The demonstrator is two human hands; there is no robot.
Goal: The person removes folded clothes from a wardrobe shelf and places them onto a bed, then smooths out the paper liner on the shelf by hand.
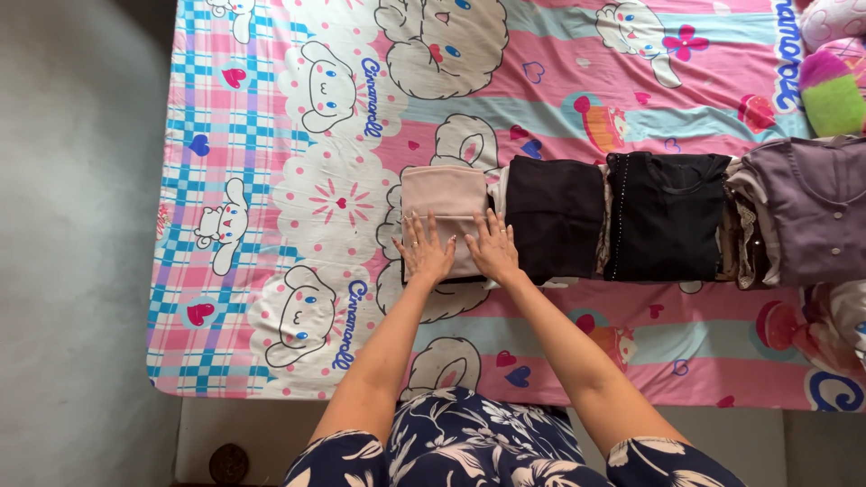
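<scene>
A folded pale pink garment [444, 194] lies on a bed covered by a pink cartoon-print sheet [298, 180]. Both my hands rest flat on its near half, fingers spread. My left hand [426, 248] presses the left part, and my right hand [494, 245] presses the right edge, beside a folded black garment [555, 216]. Neither hand grips anything. A dark layer shows under the pink garment's near edge.
A row of folded clothes runs to the right: another black top [667, 212], then a mauve buttoned garment [812, 203] over beige pieces. A green and pink plush toy [832, 90] sits at the top right. Grey floor [72, 243] lies left of the bed.
</scene>
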